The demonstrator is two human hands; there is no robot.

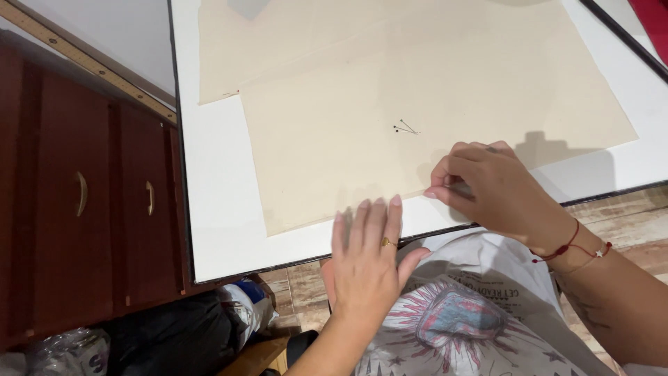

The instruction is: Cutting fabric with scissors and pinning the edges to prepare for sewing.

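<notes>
— What were your hands at, seen from the head camera?

— My left hand (367, 261) lay flat, fingers (376, 221) straight and together, pressing the near edge of the beige fabric (417, 90) onto the white surface (219, 202); it held nothing. My right hand (487, 188) was curled, its fingers (445, 182) pinched shut on the fabric's near edge, perhaps on something small too; I could not tell.

— Which step, would you say?

— Smoothing and fixing that edge, I judged. The fabric was spread over most of the surface, near edge just short of the rim. The next move called for keeping the left palm still so the cloth stayed flat while the right worked.

— Anything around or in the way?

— Two dark-headed pins (406, 128) lay on the cloth just beyond my right hand, within reach. A wooden ruler (83, 59) sat well off to the left above the red-brown drawers (90, 202), bags (209, 320) on the floor below. Nothing blocked my hands
</notes>
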